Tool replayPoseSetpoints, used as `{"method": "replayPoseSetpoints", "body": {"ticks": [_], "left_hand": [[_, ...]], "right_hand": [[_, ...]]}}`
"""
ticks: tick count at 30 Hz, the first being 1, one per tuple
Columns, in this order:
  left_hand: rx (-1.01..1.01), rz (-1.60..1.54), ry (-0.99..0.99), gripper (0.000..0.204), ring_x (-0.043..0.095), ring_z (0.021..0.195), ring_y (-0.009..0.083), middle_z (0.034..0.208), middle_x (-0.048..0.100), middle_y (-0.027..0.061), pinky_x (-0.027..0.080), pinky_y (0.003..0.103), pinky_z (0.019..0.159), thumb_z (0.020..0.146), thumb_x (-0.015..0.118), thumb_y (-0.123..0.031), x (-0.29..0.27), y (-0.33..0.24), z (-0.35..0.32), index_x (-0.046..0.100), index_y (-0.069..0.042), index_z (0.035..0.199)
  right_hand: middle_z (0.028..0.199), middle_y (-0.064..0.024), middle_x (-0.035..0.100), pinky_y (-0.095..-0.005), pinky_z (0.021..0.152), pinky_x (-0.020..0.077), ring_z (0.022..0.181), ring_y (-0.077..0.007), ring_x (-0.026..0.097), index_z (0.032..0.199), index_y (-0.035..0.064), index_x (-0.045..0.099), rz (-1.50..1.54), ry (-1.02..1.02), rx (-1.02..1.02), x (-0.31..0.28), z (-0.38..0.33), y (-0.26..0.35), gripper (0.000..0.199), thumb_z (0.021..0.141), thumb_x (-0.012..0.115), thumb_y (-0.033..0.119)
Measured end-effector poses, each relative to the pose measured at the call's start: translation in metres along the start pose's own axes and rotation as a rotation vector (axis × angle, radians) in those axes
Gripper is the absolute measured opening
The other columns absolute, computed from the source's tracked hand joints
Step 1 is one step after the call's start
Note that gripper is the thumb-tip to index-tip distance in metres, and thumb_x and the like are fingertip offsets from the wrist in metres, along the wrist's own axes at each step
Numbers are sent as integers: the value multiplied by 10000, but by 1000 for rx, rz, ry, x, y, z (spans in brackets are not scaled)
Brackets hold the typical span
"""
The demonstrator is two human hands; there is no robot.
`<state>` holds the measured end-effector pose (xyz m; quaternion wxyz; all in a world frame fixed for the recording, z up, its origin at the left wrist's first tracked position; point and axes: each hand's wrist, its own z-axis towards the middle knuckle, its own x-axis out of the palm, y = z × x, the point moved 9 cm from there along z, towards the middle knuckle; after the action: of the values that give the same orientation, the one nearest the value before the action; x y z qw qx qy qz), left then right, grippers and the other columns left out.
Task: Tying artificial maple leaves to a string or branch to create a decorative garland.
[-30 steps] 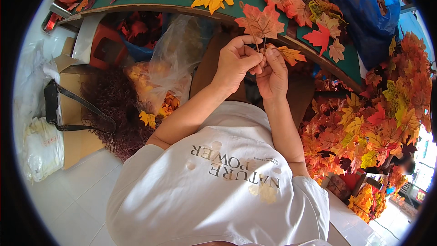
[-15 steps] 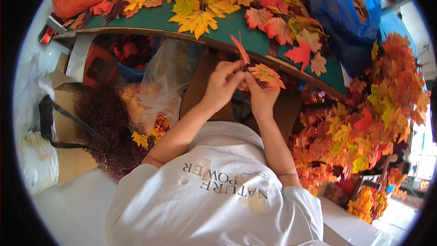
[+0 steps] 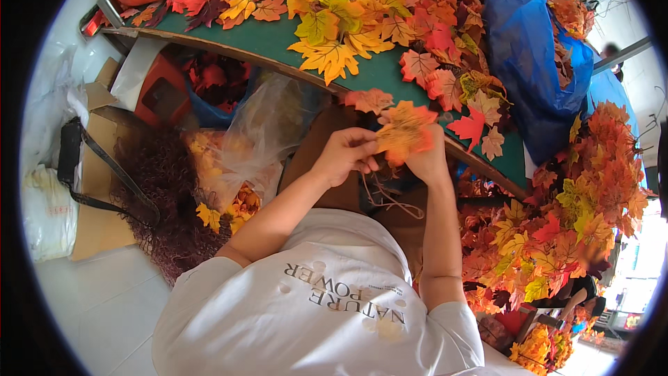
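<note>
In front of my lap, both hands are raised just below the green tabletop's near edge. An orange-yellow artificial maple leaf (image 3: 403, 131) hangs between them and hides most of the fingers of my right hand (image 3: 429, 158), which is closed at its stem side. My left hand (image 3: 350, 154) is closed in a pinch at the leaf's left edge. From beneath its fingertips a thin brown cord (image 3: 392, 200) dangles in loose loops. A smaller reddish-orange leaf (image 3: 369, 100) sticks up beyond the hands; where it joins is hidden.
Loose yellow, orange and red leaves (image 3: 327, 59) cover much of the green table (image 3: 278, 49). A blue bag (image 3: 518, 63) stands at its right. Leaf garlands (image 3: 557, 216) hang in a mass on my right. At left are a dark purple frizzy bundle (image 3: 156, 195) and a clear plastic bag (image 3: 268, 125).
My hands have moved apart, the right one rising behind the orange-yellow leaf, which now faces up between them. The loops of cord have come into view below. The whole view has shifted slightly.
</note>
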<state>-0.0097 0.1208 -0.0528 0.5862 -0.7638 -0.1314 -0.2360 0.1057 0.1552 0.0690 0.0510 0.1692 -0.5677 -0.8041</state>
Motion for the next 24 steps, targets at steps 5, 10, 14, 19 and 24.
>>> {"method": "replayPoseSetpoints", "body": {"ticks": [5, 10, 14, 19, 24], "left_hand": [[-111, -616, 168, 102, 558, 607, 101, 819, 587, 26, 465, 213, 514, 887, 596, -100, -4, 10, 8, 578, -51, 975], [-74, -755, 359, 78, 568, 645, 114, 860, 567, 26, 496, 226, 552, 877, 613, -113, 6, -4, 3, 569, -79, 932], [-26, -834, 403, 61, 582, 661, 116, 871, 565, 24, 520, 236, 573, 884, 601, -113, 10, -10, 3, 572, -90, 933], [7, -848, 409, 67, 597, 688, 117, 877, 569, 26, 528, 237, 591, 887, 596, -113, 6, -18, 6, 577, -94, 949], [27, -842, 402, 88, 600, 696, 116, 870, 566, 24, 533, 235, 600, 888, 595, -117, 5, -16, 4, 581, -88, 970]], "right_hand": [[933, -71, 652, -242, 698, 505, 799, -121, 636, 1000, -3, 642, -212, 60, 85, -9, 8, 22, 183, 823, 605, -30], [960, -89, 622, -256, 640, 494, 754, -152, 630, 1027, 18, 630, -673, -346, -150, -97, -3, 29, 201, 831, 600, -16], [1055, -141, 565, -365, 713, 491, 870, -287, 594, 1145, 69, 574, -1349, -403, -7, -132, -17, 20, 328, 821, 616, 39], [1025, -167, 573, -403, 733, 486, 896, -340, 584, 1104, 70, 603, -1133, -395, 93, -188, -35, -35, 281, 823, 609, 73], [889, -197, 609, -415, 740, 484, 811, -379, 596, 941, -1, 654, -1239, -505, -51, -229, -31, -34, 158, 806, 607, 66]]}}
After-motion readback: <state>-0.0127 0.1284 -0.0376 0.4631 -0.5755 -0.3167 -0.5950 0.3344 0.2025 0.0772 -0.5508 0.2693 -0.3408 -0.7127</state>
